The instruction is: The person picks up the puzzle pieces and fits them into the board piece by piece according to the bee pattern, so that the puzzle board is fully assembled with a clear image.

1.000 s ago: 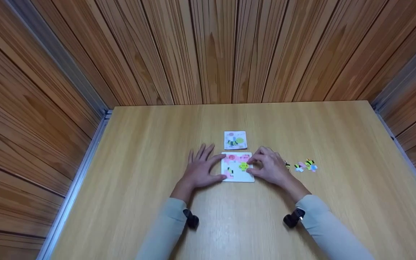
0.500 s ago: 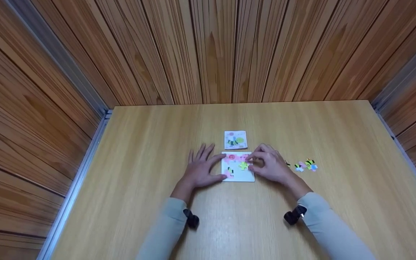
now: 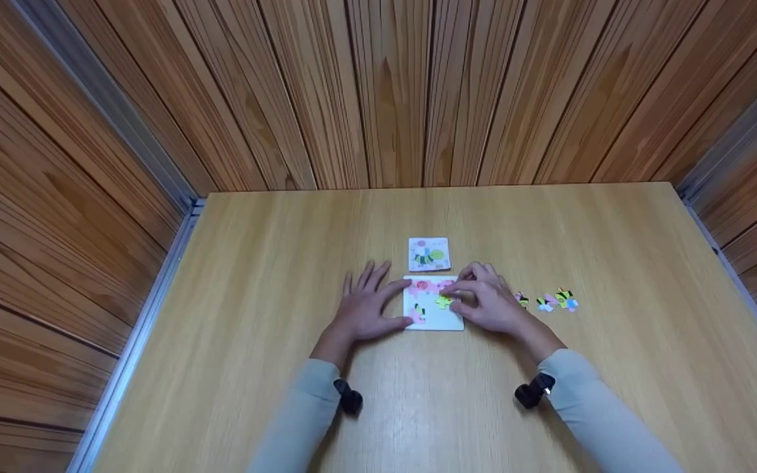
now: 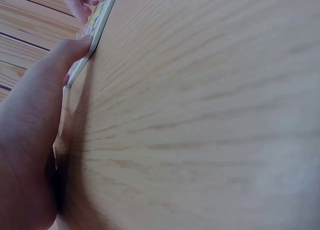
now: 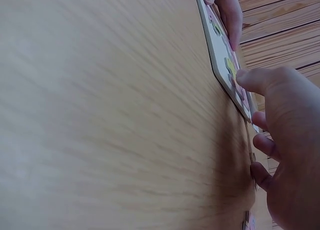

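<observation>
A white square puzzle board (image 3: 432, 322) lies on the table, with pink pieces along its far edge and a pink piece with a bee part at its near left. My left hand (image 3: 364, 311) is spread beside it, thumb and index fingertip holding the board's left edge. On the board's right half, my right hand (image 3: 490, 302) pinches a yellow-green puzzle piece (image 3: 443, 302) between thumb and curled index finger. In the right wrist view the thumb (image 5: 250, 79) meets that yellow piece (image 5: 230, 66); the index fingertip is hidden there.
Just beyond the board lies a square picture card (image 3: 428, 254) with a bee on it. Several loose puzzle pieces (image 3: 557, 301) lie right of my right hand, one partly behind it (image 3: 522, 299). Wood-panelled walls (image 3: 391, 98) enclose the table (image 3: 615, 249).
My right index fingertip has shifted slightly left across the board's far right pieces, and the yellow-green piece has turned or shifted a little. The left hand has stayed still.
</observation>
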